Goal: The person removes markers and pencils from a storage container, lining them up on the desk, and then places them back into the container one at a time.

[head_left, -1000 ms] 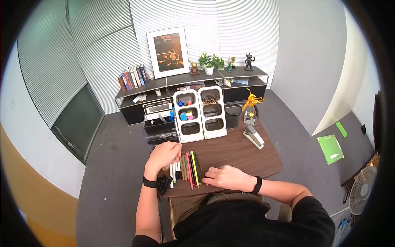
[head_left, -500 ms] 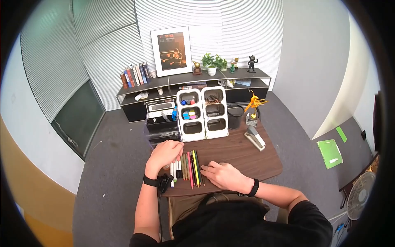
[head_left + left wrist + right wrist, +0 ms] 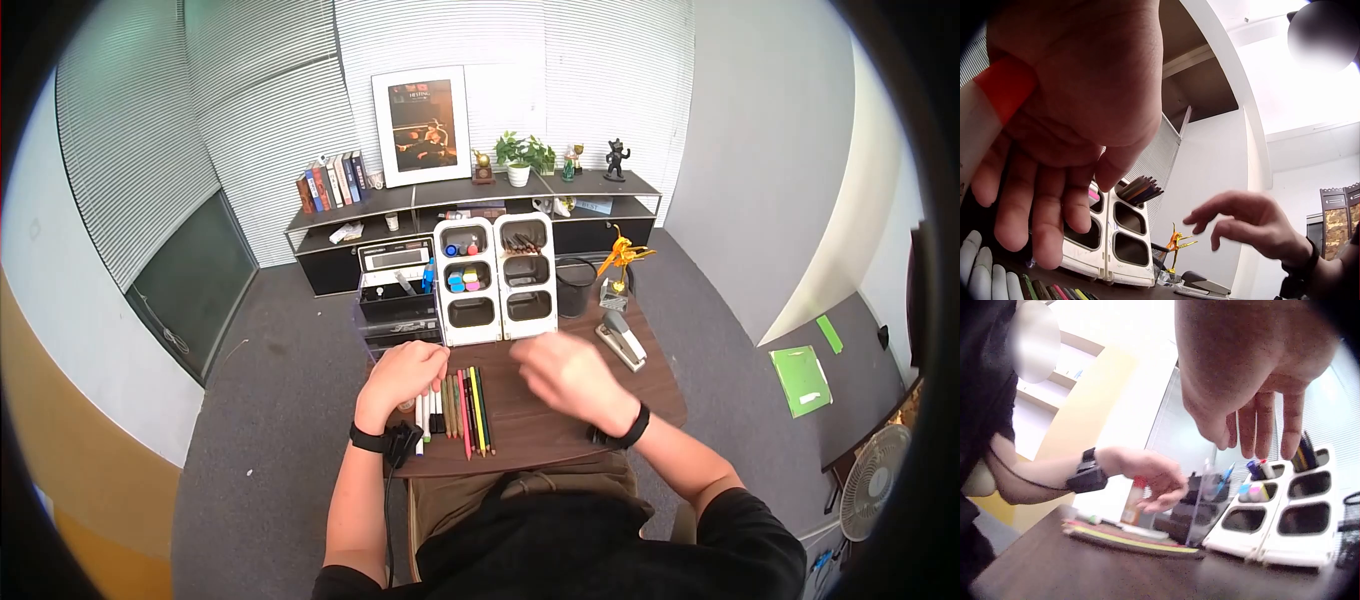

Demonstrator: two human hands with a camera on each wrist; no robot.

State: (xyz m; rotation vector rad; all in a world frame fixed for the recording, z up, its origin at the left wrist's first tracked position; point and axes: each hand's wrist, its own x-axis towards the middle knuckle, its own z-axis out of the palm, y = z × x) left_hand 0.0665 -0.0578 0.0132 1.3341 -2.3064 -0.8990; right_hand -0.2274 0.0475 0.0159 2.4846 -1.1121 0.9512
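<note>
My left hand [image 3: 408,375] hovers over the left end of a row of pens and pencils, its fingers fairly straight in the left wrist view. Close by its palm is a whitish bottle with an orange-red cap [image 3: 1007,87], partly covered by the hand. White markers [image 3: 421,420] lie nearest this hand. Brown-green pencils [image 3: 453,410] and pink, black and yellow pencils [image 3: 478,415] lie beside them, side by side. My right hand [image 3: 568,372] is raised above the table to the right of the row, fingers loosely bent and nothing in them.
A white six-compartment organizer [image 3: 497,335] stands behind the row, holding pencils, markers and highlighters in its upper compartments. Left of it is a black drawer box [image 3: 395,308]. A stapler [image 3: 622,345], golden figurine [image 3: 622,255] and mesh bin [image 3: 574,290] stand at the right.
My right hand has left the right edge of the pencil row and risen away, up and to the right. The rightmost pencil has shifted in against the others. My left hand has stayed put.
</note>
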